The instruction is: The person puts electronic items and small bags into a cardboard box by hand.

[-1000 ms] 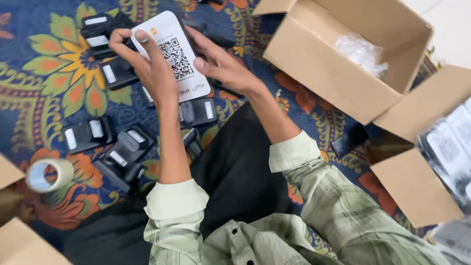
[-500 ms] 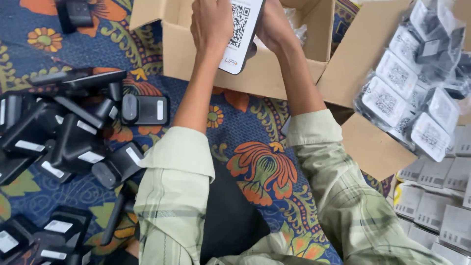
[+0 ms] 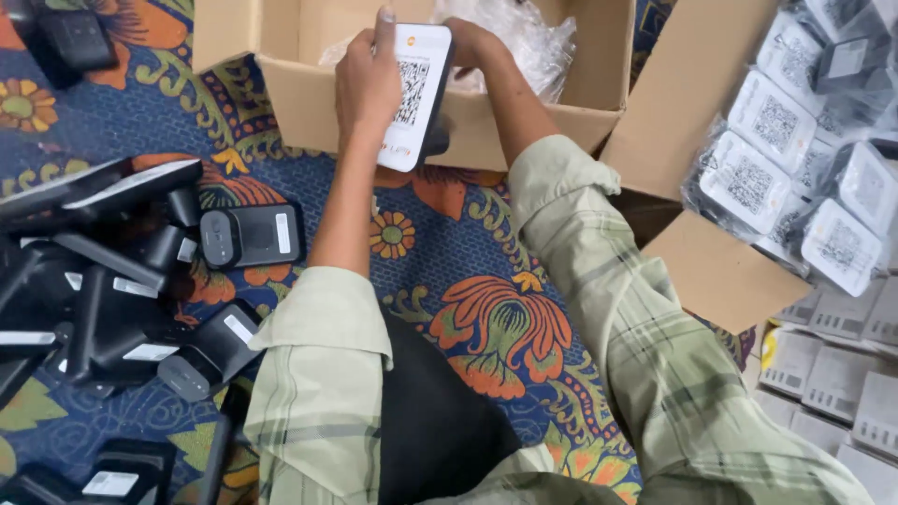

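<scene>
Over the near edge of the open cardboard box (image 3: 309,103), both hands hold one white device with a square code panel (image 3: 414,93); left hand (image 3: 367,84) wraps its left edge, fingers closed round it, forefinger laid up along the top corner; right hand (image 3: 472,45) grips the far right side from behind, mostly hidden by the device, so how tight it closes I cannot tell; device stands nearly upright, code side facing the camera, lower end hanging just in front of the box wall; clear plastic wrap (image 3: 510,37) bunched inside the box behind it; floor is a blue patterned carpet (image 3: 486,318) with orange flowers; pile of black devices (image 3: 103,281) lies on the left, one black unit (image 3: 251,236) lying flat just beside the left forearm; second box on the right holds bagged white units (image 3: 795,159); flat grey cartons (image 3: 832,374) stacked near right; both sleeves are pale green check.
</scene>
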